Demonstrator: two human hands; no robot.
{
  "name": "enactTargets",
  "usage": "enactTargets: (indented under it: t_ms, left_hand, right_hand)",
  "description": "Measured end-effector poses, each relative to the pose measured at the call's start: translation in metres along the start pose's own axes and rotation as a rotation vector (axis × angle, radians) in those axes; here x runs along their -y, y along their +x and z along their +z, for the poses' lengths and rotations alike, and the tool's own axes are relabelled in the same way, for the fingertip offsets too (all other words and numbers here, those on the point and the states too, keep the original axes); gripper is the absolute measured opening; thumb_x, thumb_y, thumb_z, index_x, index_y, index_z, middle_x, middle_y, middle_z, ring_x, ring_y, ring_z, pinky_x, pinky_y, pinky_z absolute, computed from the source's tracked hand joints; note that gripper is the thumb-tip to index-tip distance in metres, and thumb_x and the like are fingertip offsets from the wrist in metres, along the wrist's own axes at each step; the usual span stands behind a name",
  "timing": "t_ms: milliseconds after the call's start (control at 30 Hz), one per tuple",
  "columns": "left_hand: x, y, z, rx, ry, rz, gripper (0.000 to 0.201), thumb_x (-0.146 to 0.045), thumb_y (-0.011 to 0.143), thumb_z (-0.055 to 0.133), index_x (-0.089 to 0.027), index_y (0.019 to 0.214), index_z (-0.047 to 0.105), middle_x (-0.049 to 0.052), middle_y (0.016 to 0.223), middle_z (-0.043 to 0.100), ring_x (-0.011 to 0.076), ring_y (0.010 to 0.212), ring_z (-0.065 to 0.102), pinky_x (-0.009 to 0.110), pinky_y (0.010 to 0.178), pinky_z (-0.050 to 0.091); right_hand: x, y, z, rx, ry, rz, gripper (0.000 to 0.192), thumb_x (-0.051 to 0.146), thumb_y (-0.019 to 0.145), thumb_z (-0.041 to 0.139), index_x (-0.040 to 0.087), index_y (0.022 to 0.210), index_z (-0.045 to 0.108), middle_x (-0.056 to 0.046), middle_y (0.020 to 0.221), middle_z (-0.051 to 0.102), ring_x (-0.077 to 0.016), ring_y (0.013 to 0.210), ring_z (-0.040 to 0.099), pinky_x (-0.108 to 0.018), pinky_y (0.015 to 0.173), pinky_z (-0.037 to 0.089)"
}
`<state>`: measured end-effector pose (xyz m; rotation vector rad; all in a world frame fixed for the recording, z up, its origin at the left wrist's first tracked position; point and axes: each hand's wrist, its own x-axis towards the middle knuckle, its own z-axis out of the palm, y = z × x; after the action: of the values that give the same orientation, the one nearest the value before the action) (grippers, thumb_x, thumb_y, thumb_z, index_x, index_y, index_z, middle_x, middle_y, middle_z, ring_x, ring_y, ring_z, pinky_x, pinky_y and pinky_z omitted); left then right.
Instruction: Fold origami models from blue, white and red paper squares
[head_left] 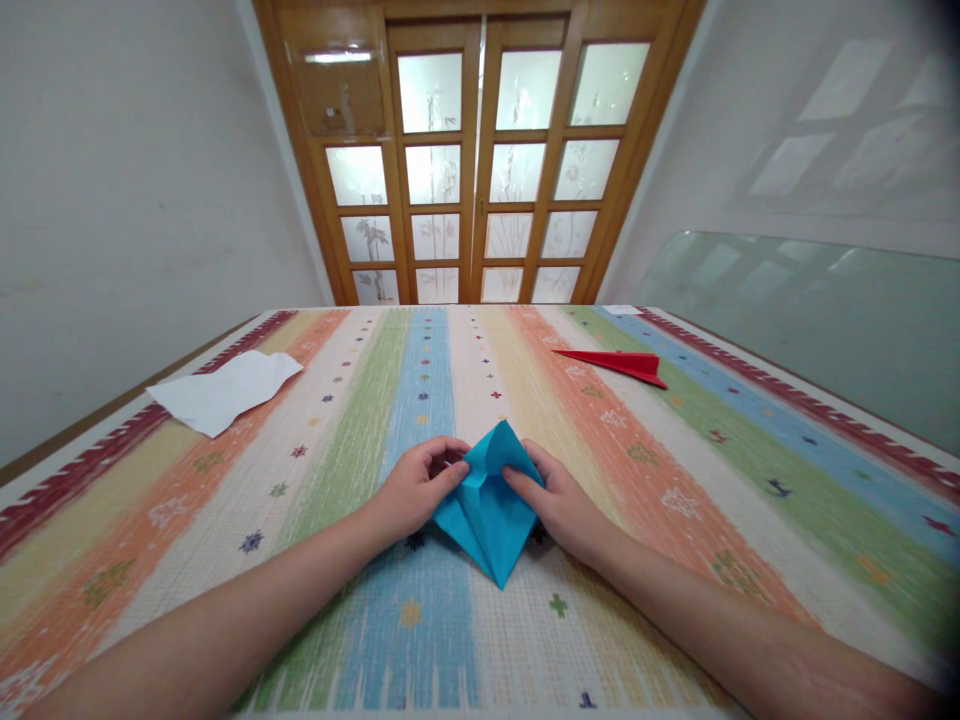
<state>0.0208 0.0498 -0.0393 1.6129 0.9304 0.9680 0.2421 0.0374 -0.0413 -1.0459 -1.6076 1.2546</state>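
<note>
A folded sheet of blue paper (499, 520), roughly diamond-shaped with creases down its middle, is held between both hands just above the striped tablecloth. My left hand (420, 485) is closed on its upper left edge, thumb on top and fingers partly behind. On the opposite edge, my right hand (559, 500) grips the paper, its thumb pressed on the face and the other fingers mostly hidden underneath. One corner points toward me and another points away.
A red paper plane (619, 365) lies beyond my right hand. To the far left rests a white sheet of paper (225, 390) with an uneven outline. The tablecloth (360, 640) has coloured stripes. Wooden doors with glass panes (480, 160) stand behind the table, between two walls.
</note>
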Motion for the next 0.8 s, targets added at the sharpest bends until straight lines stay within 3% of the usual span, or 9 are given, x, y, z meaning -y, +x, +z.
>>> enactTargets:
  t_ms: [133, 267, 367, 467, 600, 800]
  left_hand:
    - [0.008, 0.003, -0.001, -0.044, -0.032, -0.019, 0.031, -0.039, 0.09, 0.063, -0.016, 0.111, 0.064, 0.005, 0.089, 0.068, 0.0189, 0.082, 0.064, 0.029, 0.073, 0.048]
    - [0.012, 0.004, -0.005, -0.117, 0.023, -0.05, 0.033, -0.04, 0.09, 0.063, -0.017, 0.114, 0.062, -0.003, 0.068, 0.057, 0.0129, 0.06, 0.052, 0.023, 0.056, 0.038]
    - [0.011, 0.005, -0.008, -0.16, 0.048, -0.054, 0.033, -0.039, 0.09, 0.062, -0.017, 0.115, 0.06, -0.007, 0.061, 0.049, 0.0104, 0.053, 0.042, 0.021, 0.051, 0.031]
    - [0.01, 0.004, -0.008, -0.187, 0.033, -0.051, 0.029, -0.039, 0.091, 0.061, -0.019, 0.111, 0.056, -0.009, 0.059, 0.047, 0.0099, 0.05, 0.038, 0.02, 0.048, 0.027]
    - [0.008, 0.004, -0.007, -0.225, 0.042, -0.032, 0.02, -0.036, 0.09, 0.061, -0.021, 0.09, 0.048, -0.009, 0.058, 0.047, 0.0095, 0.05, 0.037, 0.02, 0.048, 0.027]
    - [0.006, 0.003, -0.006, -0.231, 0.076, 0.064, 0.011, -0.021, 0.084, 0.06, -0.02, 0.084, 0.049, -0.005, 0.073, 0.052, 0.0104, 0.062, 0.048, 0.021, 0.056, 0.035]
  right_hand:
    - [0.008, -0.005, 0.001, 0.089, 0.041, -0.013, 0.041, 0.063, 0.088, 0.062, 0.023, 0.1, 0.058, -0.003, 0.09, 0.06, -0.0212, 0.083, 0.057, -0.032, 0.074, 0.046]
    - [0.003, -0.007, 0.0, 0.198, 0.233, 0.049, 0.062, 0.077, 0.084, 0.054, 0.026, 0.118, 0.058, -0.001, 0.081, 0.059, -0.0181, 0.067, 0.056, -0.028, 0.059, 0.044]
    - [-0.006, -0.005, 0.0, 0.21, 0.359, 0.118, 0.06, 0.073, 0.092, 0.045, 0.026, 0.128, 0.054, -0.001, 0.08, 0.06, -0.0156, 0.059, 0.054, -0.026, 0.053, 0.043]
    - [-0.009, -0.002, 0.0, 0.219, 0.426, 0.112, 0.054, 0.06, 0.094, 0.054, 0.026, 0.135, 0.05, -0.005, 0.094, 0.065, -0.0156, 0.066, 0.06, -0.026, 0.056, 0.047]
    - [-0.007, -0.004, -0.001, 0.218, 0.38, 0.108, 0.05, 0.048, 0.094, 0.062, 0.028, 0.138, 0.049, -0.005, 0.102, 0.065, -0.0128, 0.066, 0.061, -0.024, 0.056, 0.049]
    - [-0.01, -0.007, -0.004, 0.218, 0.316, 0.163, 0.052, 0.055, 0.096, 0.057, 0.027, 0.138, 0.047, -0.001, 0.081, 0.067, -0.0168, 0.062, 0.068, -0.022, 0.047, 0.046]
